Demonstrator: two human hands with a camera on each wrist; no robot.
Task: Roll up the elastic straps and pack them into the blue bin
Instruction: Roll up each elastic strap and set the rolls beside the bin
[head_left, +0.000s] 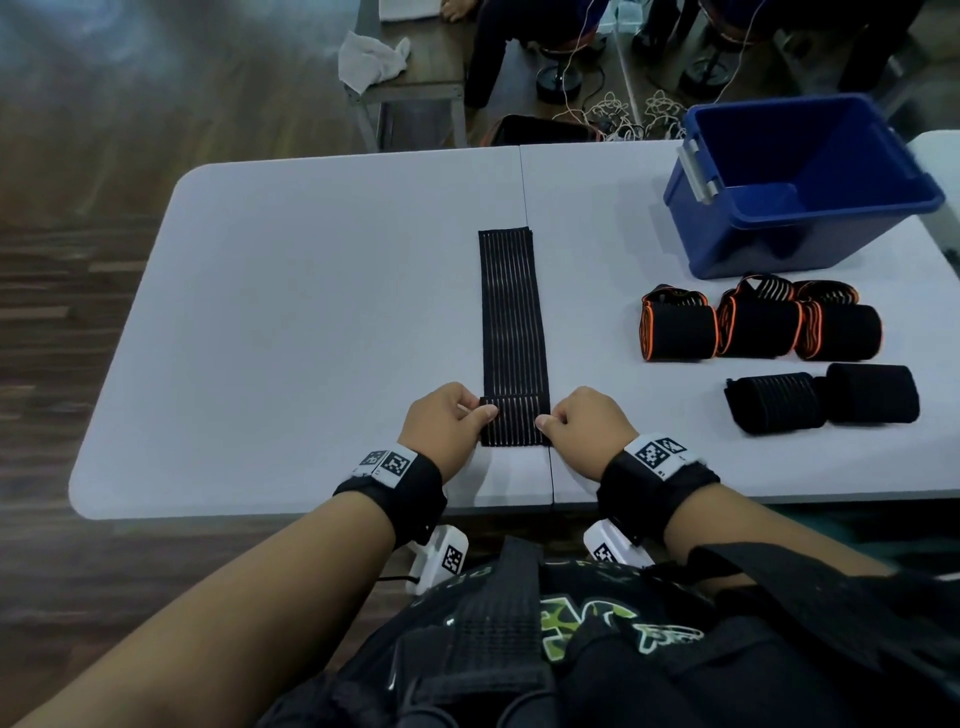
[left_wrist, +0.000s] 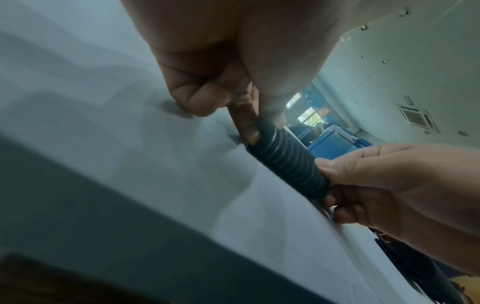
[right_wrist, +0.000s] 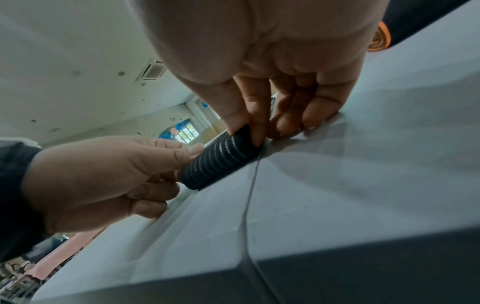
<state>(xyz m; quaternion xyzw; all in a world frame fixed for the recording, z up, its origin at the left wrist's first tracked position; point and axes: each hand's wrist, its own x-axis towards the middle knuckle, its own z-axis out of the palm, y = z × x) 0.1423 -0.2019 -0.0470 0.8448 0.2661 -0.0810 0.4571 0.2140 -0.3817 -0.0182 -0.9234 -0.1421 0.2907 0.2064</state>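
A long black ribbed elastic strap (head_left: 511, 322) lies flat down the middle of the white table (head_left: 311, 312), its near end folded over into a small roll (left_wrist: 288, 164) (right_wrist: 221, 162). My left hand (head_left: 449, 421) pinches the roll's left end between thumb and fingers. My right hand (head_left: 584, 423) pinches its right end the same way. The blue bin (head_left: 800, 187) stands at the far right of the table, with nothing visible inside.
Three rolled black straps with orange edges (head_left: 753, 327) lie in a row in front of the bin, and two plain black rolls (head_left: 821, 400) lie nearer to me. Beyond the table are a bench with a white cloth (head_left: 371, 60) and tangled cables on the floor.
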